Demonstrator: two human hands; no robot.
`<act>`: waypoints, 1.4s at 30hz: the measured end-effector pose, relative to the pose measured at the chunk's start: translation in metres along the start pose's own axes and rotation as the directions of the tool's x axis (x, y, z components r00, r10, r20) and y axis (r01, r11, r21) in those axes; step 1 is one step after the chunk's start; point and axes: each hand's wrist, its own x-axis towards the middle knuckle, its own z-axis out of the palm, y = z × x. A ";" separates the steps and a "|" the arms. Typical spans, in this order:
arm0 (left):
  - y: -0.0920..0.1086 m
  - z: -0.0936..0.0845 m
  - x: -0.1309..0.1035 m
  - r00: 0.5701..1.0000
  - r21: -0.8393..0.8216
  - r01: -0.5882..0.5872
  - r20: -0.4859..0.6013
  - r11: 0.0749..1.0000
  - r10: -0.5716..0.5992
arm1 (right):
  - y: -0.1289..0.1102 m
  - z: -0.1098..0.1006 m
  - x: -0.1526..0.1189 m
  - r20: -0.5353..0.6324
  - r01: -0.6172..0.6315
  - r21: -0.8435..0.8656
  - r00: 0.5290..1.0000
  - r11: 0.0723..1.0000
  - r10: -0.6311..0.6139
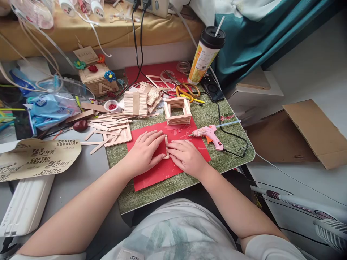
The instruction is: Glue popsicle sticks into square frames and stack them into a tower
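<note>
A short upright craft stick piece (167, 147) stands between my two hands on the red paper (151, 184). My left hand (145, 153) is on its left, with the index finger at the far end and the thumb at the near end. From the right, the bent fingers of my right hand (187, 157) press against the same piece. My fingers partly cover it, so I cannot tell whether it is one stick or several. Just beyond the hands sits a square frame of stacked craft sticks (177, 117).
A pink glue gun (210, 135) lies to the right, its cord trailing. Scissors (184, 86), bundled craft sticks (135, 103), loose sticks (111, 126) and a tall drink cup (207, 56) stand farther back. Sandpaper (40, 157) and a decorated stick box (97, 79) are at left.
</note>
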 end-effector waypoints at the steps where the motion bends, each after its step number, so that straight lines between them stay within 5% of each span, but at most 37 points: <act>1: 0.000 0.001 0.000 1.000 0.008 0.001 0.008 1.000 -0.001 | 0.000 0.000 0.000 0.001 -0.006 -0.002 1.000 1.000 0.006; 42: -0.001 0.008 0.001 1.000 0.064 -0.004 0.010 0.998 0.003 | -0.006 -0.002 0.002 0.017 0.023 -0.113 1.000 0.993 -0.021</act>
